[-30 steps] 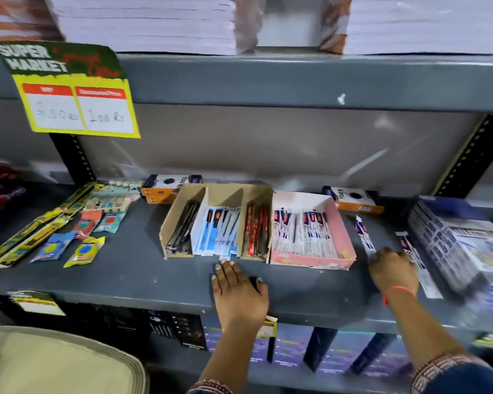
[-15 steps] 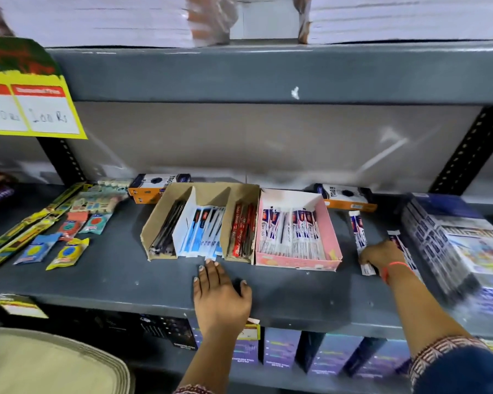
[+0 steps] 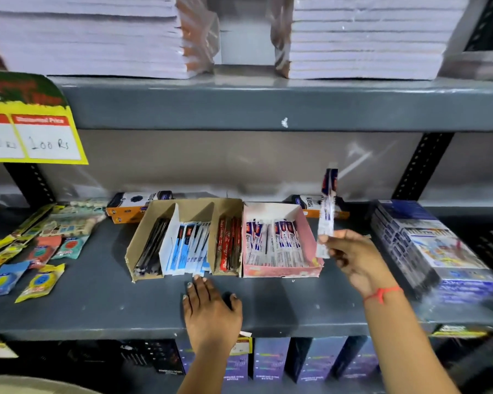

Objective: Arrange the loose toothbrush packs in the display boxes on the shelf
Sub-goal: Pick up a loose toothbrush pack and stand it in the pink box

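Note:
My right hand (image 3: 353, 260) holds a white and blue toothbrush pack (image 3: 327, 211) upright by its lower end, in the air just right of the pink display box (image 3: 308, 234). That box holds several similar packs. To its left stands a brown cardboard display box (image 3: 137, 245) with black, blue and red packs in separate compartments. My left hand (image 3: 208, 305) rests flat on the grey shelf (image 3: 97, 302), fingers spread, just in front of the brown box, holding nothing.
Small coloured sachets (image 3: 40, 280) and yellow strips (image 3: 17, 237) lie at the left of the shelf. Orange and black cartons (image 3: 131, 206) sit behind the boxes. A blue boxed stack (image 3: 427, 245) stands at the right. Paper reams (image 3: 91, 35) fill the shelf above; a price sign (image 3: 29, 132) hangs left.
My right hand has picked a loose pack off the shelf at the right and raised it upright beside the pink box. My left hand stays flat on the shelf.

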